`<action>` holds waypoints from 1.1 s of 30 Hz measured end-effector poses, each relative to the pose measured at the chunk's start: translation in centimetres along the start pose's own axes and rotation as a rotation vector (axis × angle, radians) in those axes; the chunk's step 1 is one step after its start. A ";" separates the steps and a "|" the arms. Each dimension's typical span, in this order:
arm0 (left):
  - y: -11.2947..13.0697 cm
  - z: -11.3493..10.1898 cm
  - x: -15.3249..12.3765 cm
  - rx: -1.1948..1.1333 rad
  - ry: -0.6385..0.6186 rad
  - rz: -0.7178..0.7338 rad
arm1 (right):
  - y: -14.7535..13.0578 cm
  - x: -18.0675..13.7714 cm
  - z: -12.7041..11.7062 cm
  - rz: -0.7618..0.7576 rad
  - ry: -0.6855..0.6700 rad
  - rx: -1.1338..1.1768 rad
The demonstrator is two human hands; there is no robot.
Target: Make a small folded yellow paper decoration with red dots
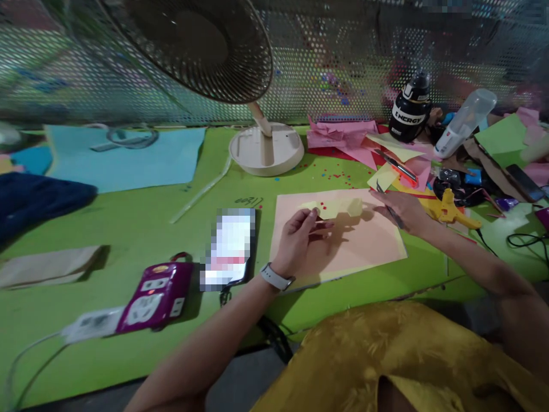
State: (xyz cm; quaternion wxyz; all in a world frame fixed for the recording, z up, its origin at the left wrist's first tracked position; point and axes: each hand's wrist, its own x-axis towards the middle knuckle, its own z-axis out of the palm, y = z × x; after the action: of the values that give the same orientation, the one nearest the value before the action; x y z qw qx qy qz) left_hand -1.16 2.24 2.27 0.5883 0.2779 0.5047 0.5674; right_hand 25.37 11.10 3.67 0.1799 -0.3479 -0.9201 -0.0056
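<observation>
My left hand [299, 236], with a watch on its wrist, pinches the left end of a pale yellow paper piece [332, 209] between thumb and fingers. The piece is held just above a sheet of pink paper [295, 266] and casts a shadow on it. Two tiny red bits [323, 206] show on the yellow paper near my thumb. To the right, over the pink sheet's edge, my right hand [403, 209] is closed round slim dark tweezers [393, 216]. Their tip points up and away from me, apart from the yellow paper.
A fan on a round base [266, 151] stands at the back. Left of the pink sheet lie a phone [229, 249] and a purple power strip [160, 294]. Paper scraps, a cutter knife [397, 166], a yellow glue gun [454, 212] and bottles [409, 111] crowd the right side.
</observation>
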 end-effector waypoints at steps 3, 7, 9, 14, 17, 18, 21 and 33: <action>0.0 0.0 0.0 0.013 0.030 0.005 | -0.1 -1.6 0.2 -0.059 -0.004 -0.128; -0.2 -0.1 0.1 0.016 0.039 0.022 | -0.4 -2.4 0.4 -0.123 0.033 -0.132; -0.2 -0.1 0.1 0.005 0.031 0.026 | -0.4 -2.3 0.2 -0.145 0.040 -0.097; -0.3 -0.1 0.0 -0.001 0.002 0.023 | -0.1 -1.1 -0.7 -0.054 0.099 0.161; -0.5 -0.1 -0.1 0.007 -0.010 0.023 | 0.2 -0.6 -1.0 -0.023 0.146 0.371; -0.5 -0.1 -0.1 0.009 -0.009 0.028 | 0.2 -0.6 -1.0 -0.026 0.138 0.383; -0.5 -0.2 -0.1 0.019 -0.012 0.033 | 0.4 -1.0 -0.8 -0.023 0.066 0.171; -0.5 -0.4 0.0 0.090 -0.003 0.039 | 1.8 -4.7 -1.6 0.009 -0.198 -0.126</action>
State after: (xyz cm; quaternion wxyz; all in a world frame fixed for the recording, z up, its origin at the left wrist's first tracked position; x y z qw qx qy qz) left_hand -1.29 2.03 1.74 0.5649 0.3148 0.5234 0.5549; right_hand 30.32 9.22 3.39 0.0659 -0.3613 -0.9297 -0.0282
